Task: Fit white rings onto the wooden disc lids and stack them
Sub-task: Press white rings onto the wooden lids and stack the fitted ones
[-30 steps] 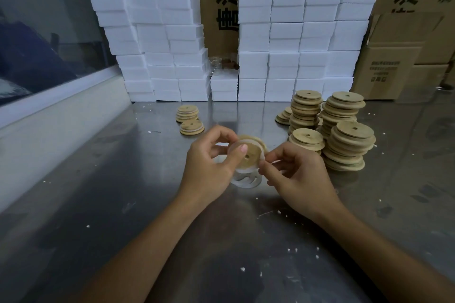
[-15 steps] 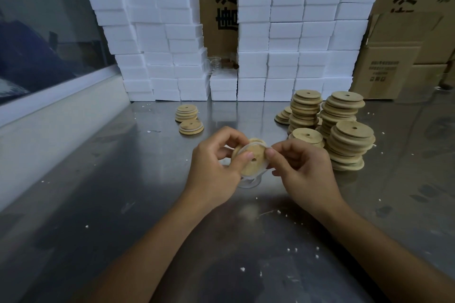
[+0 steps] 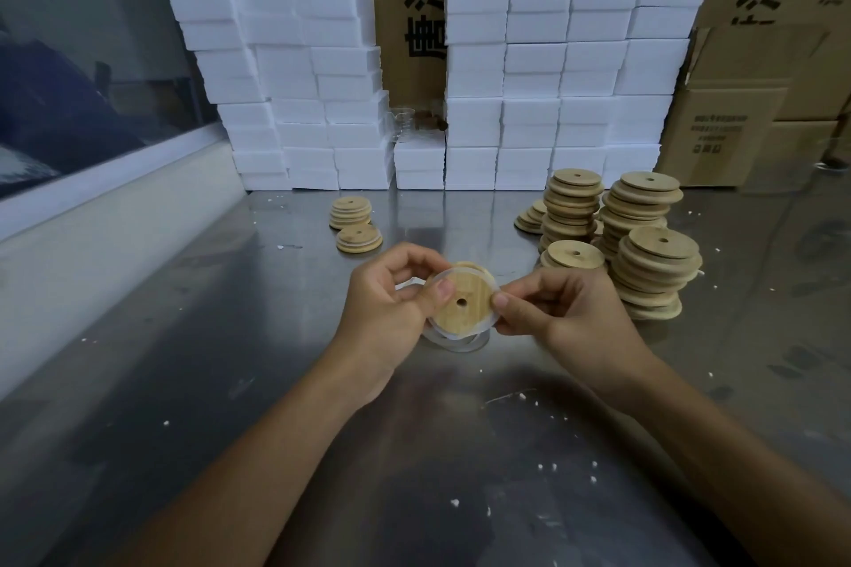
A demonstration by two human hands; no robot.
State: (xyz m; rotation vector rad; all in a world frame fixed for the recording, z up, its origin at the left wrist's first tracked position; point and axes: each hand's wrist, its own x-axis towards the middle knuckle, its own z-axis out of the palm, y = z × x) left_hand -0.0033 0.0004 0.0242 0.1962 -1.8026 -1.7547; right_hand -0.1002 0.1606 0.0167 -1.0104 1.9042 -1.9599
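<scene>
A wooden disc lid (image 3: pixel 463 308) with a small centre hole is held upright above the table, facing me, between both hands. A thin white ring (image 3: pixel 489 279) runs around its edge. My left hand (image 3: pixel 391 304) grips the lid's left side with the thumb on its face. My right hand (image 3: pixel 552 313) pinches its right edge and the ring. More white rings (image 3: pixel 453 342) lie on the steel table just under the lid. Tall stacks of bare wooden lids (image 3: pixel 644 244) stand at the right. Two low stacks of lids (image 3: pixel 354 223) sit at the back left.
White foam boxes (image 3: pixel 529 83) are piled in a wall along the back of the steel table (image 3: pixel 230 382). Cardboard cartons (image 3: pixel 746 115) stand behind them and at the right. A white ledge (image 3: pixel 92 221) borders the table's left side. Small white crumbs are scattered on the surface.
The lid has turned to face me and shifted slightly right. The ring, which hung loose below it earlier, now lies around its edge. Both hands have closed in on the lid.
</scene>
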